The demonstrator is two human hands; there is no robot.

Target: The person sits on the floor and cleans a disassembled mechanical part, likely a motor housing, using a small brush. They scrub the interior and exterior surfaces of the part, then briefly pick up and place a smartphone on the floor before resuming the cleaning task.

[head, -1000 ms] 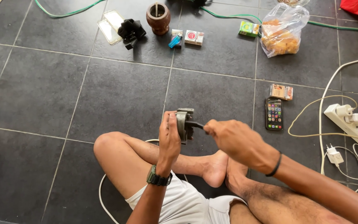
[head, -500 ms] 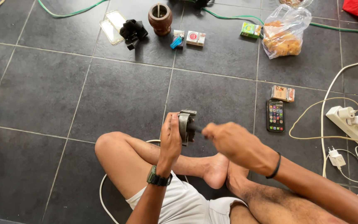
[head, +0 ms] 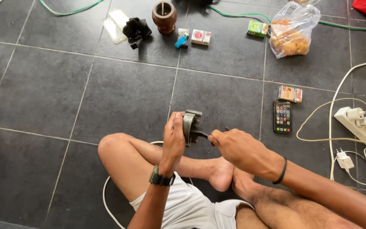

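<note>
**Two hands on a small metal part above the tiled floor**

While the person sits cross-legged on the dark tiled floor (head: 43, 93), the left hand (head: 173, 138) holds a round grey metal part (head: 189, 126) upright, with its fingers closed around the left side of it. The right hand (head: 236, 148) is just beside, its fingers clamped together on a thin dark tool (head: 202, 135) whose tip touches the part. Both hands are above the crossed legs, near the lower edge of the floor in view.

A phone (head: 282, 116) lies flat to the right of the hands, and a small packet (head: 290, 93) is just above it. At the right edge a white power strip (head: 363, 129) lies with white cables around it. Near the upper edge stand a brown wooden cup (head: 164, 17), a blue lighter (head: 181, 40) and a clear bag with orange food (head: 291, 32).
</note>
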